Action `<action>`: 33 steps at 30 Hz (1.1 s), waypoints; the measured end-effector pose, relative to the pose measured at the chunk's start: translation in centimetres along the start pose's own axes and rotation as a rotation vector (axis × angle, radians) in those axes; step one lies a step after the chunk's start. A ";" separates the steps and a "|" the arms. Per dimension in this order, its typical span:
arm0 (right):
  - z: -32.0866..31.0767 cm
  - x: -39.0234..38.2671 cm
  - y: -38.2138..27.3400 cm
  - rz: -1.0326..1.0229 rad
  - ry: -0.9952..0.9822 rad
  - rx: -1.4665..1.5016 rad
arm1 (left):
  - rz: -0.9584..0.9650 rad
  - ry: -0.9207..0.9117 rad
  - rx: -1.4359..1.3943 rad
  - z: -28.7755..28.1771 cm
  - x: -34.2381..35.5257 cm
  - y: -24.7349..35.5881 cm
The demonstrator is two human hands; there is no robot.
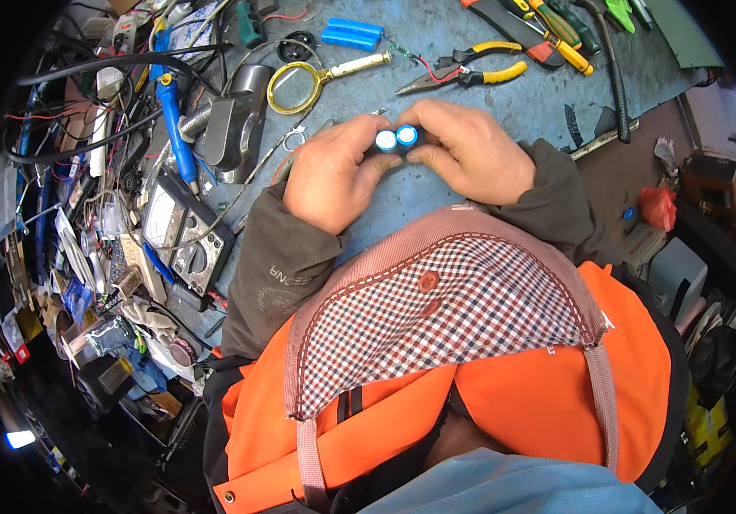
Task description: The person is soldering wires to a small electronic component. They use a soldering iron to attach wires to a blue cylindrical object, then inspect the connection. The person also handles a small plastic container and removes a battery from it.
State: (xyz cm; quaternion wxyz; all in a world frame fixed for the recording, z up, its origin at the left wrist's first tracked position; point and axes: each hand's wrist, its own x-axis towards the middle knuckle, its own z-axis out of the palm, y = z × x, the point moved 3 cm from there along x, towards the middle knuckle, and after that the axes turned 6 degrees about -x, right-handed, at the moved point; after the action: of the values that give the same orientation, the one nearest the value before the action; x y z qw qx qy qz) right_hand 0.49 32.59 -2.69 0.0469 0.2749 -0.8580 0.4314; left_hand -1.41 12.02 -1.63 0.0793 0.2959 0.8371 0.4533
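Two blue-wrapped cylindrical battery cells sit side by side between my hands, their pale round ends facing up. My left hand (331, 177) is closed with thumb and fingers round the left cell (386, 140). My right hand (475, 152) pinches the right cell (406, 135) between thumb and bent forefinger. The cells' lower parts are hidden by my fingers. Just beyond my left hand lies a brass-coloured magnifying glass (358, 66). Long-nose pliers (498, 74) with yellow-and-black handles rest beyond my right hand. Farther back is a blue battery pack (352, 34) with red wire beside it.
On the left are a grey metal vise (246, 124), a blue soldering iron (181, 146), an analog multimeter (201, 257) and heaped cables. Screwdrivers (574, 56) and a red-and-black handled tool (518, 38) lie at the back right. A dark rod (615, 73) crosses the blue workbench's (398, 190) right side.
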 end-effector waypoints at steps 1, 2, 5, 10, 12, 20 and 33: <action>0.0 -0.1 0.0 0.000 -0.009 -0.020 | 0.019 -0.004 0.011 0.2 0.0 -0.1; 0.1 -0.2 0.1 -0.001 -0.020 -0.040 | 0.037 -0.007 0.023 0.3 0.0 -0.3; 0.2 -0.3 0.2 -0.026 0.015 -0.098 | 0.051 -0.015 0.063 0.4 0.2 -0.3; -0.2 -0.1 0.1 0.155 -0.039 0.113 | -0.031 -0.067 -0.105 0.1 0.2 -0.6; -0.3 0.1 0.0 0.165 -0.043 0.140 | -0.095 -0.093 -0.142 -0.1 0.1 -0.3; 0.0 -0.4 0.3 0.079 0.000 0.037 | 0.000 -0.053 -0.050 0.4 0.2 -0.7; 0.5 -0.5 0.2 -0.024 0.031 -0.031 | 0.009 -0.009 -0.032 0.6 -0.5 -0.5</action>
State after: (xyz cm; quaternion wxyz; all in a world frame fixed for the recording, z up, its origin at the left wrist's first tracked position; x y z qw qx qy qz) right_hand 0.86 32.53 -3.27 0.0696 0.2777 -0.8604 0.4216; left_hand -1.04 11.93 -2.45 0.0860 0.3004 0.8279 0.4658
